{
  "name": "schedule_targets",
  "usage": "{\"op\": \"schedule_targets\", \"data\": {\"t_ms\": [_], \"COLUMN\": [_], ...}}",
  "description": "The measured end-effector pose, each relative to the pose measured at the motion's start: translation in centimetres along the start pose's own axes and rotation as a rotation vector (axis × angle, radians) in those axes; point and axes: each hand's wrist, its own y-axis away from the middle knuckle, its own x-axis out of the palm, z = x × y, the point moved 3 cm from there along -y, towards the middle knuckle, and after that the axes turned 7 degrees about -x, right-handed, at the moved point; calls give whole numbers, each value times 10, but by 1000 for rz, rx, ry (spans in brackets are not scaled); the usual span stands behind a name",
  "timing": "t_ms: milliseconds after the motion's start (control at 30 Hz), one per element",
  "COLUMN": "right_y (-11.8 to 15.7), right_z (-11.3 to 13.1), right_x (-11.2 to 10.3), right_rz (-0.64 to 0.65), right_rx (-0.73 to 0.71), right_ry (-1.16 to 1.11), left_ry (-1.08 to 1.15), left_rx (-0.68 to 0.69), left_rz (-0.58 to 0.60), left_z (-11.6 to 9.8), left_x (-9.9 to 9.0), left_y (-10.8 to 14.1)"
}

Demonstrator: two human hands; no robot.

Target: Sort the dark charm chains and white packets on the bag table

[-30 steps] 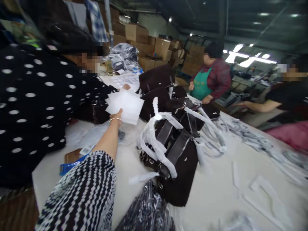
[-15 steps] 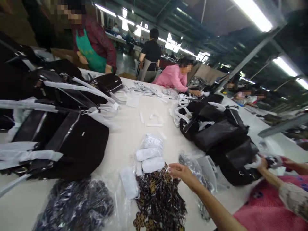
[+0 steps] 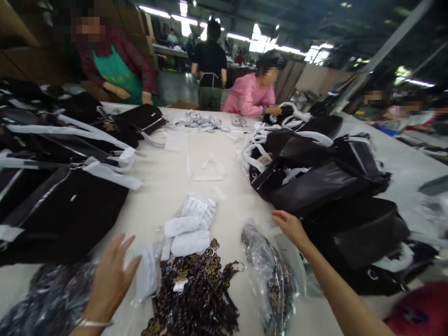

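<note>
My left hand (image 3: 114, 273), a bracelet at its wrist, is open with its fingers spread. It hovers at the left, above a clear bag of dark items (image 3: 52, 289) and close to a white wrapped packet (image 3: 146, 273). My right hand (image 3: 289, 226) reaches out with its fingers extended, and no object shows in it. Beside it lies a black handbag (image 3: 350, 238). Between my arms spreads a heap of dark tasselled key charms (image 3: 199, 294) with leopard-print flower shapes and metal rings. White wrapped rolls (image 3: 191, 242) rest at its far edge.
A clear bag of more charms (image 3: 269, 275) lies right of the heap. Black handbags with white-wrapped handles (image 3: 87, 200) crowd the left of the white table (image 3: 168, 179). Across it are a person in a green apron (image 3: 121, 77) and a person in pink (image 3: 250, 93).
My left hand has come into view at the left. My right hand has moved off the charm heap toward the black handbag. The view has turned, and the co-worker's hands at the right have gone from sight.
</note>
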Motion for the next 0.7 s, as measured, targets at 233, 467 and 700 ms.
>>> {"op": "schedule_targets", "data": {"t_ms": [233,467,700], "right_y": [-47,-150,-183], "right_z": [2,25,32], "right_x": [98,199,246], "right_rz": [407,354,438], "right_rx": [-249,-280,-325], "right_ry": [174,438,581], "left_ry": [-104,-110,16], "left_rx": [-230,-79,-85], "left_rz": [401,133,235], "left_z": [-27,-52,-95], "left_x": [96,101,160], "left_y": [23,-43,-201]}}
